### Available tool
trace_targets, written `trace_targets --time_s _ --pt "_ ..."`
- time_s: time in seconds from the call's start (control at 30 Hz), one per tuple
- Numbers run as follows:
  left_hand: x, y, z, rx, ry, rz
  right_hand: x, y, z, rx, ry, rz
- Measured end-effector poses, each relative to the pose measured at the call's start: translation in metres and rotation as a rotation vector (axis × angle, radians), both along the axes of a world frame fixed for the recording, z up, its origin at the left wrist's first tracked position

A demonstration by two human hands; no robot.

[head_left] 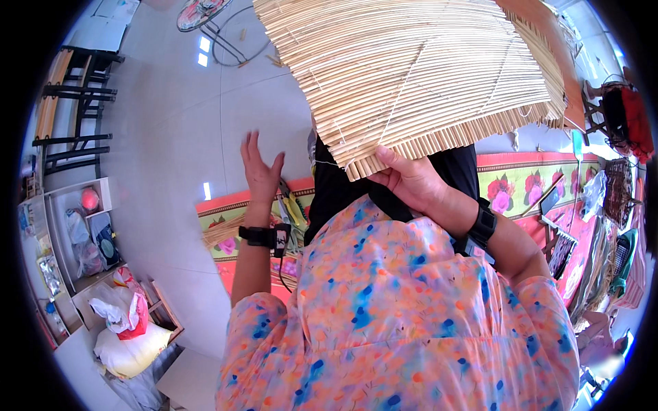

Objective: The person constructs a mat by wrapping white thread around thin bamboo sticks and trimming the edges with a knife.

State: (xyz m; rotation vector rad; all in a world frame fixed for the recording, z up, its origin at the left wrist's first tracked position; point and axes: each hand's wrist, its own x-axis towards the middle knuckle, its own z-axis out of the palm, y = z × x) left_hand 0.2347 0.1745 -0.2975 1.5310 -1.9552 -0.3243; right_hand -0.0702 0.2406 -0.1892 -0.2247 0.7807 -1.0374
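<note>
A mat of pale reed stalks [418, 75], bound with white string, slopes away from my lap toward the far side. At its near edge, my right hand [415, 183] grips the reeds, the thumb on top and the fingers partly hidden underneath. A loose white string [327, 163] sticks out at the mat's near left corner. My left hand [262, 171] is raised to the left of the mat, fingers apart and nothing in it. Just right of that wrist, hand tools with yellow handles [295, 209] lie on a floral cloth [301, 183].
Loose straw stalks [221, 237] lie on the cloth at the left. A round stool [199, 14] stands far left. Folded black-legged furniture [79, 116], a white shelf unit [103, 188] and plastic bags [130, 342] line the left side. A wicker basket [618, 192] is at the right.
</note>
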Motion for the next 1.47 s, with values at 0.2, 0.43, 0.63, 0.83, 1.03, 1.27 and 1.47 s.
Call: trace_targets --time_s 0.2,0.43,0.63,0.83,1.03,1.27,1.47 --pt "-0.084 -0.011 0.153 -0.305 -0.261 -0.595 0.005 0.002 0.005 -0.046 -0.021 0.008" --pt "-0.089 -0.025 0.159 -0.416 -0.125 -0.743 -0.027 0.007 0.037 -0.006 0.082 0.488" --pt "-0.078 -0.025 0.186 -0.399 -0.137 -0.777 -0.047 0.032 0.112 -0.975 1.236 0.18" --pt "-0.096 -0.022 0.231 -0.434 -0.204 -0.752 -0.05 -0.006 0.164 -1.561 1.686 -0.02" --pt "-0.098 -0.023 0.289 -0.396 -0.179 -0.779 -0.028 -0.035 0.186 -1.574 1.549 0.148" --pt "-0.104 -0.038 0.338 -0.503 -0.069 -0.689 -0.032 -0.056 0.213 -1.45 1.605 -0.047" --pt "-0.111 -0.016 0.333 -0.74 0.459 -0.422 -0.041 -0.064 0.225 -1.368 1.714 -0.125"
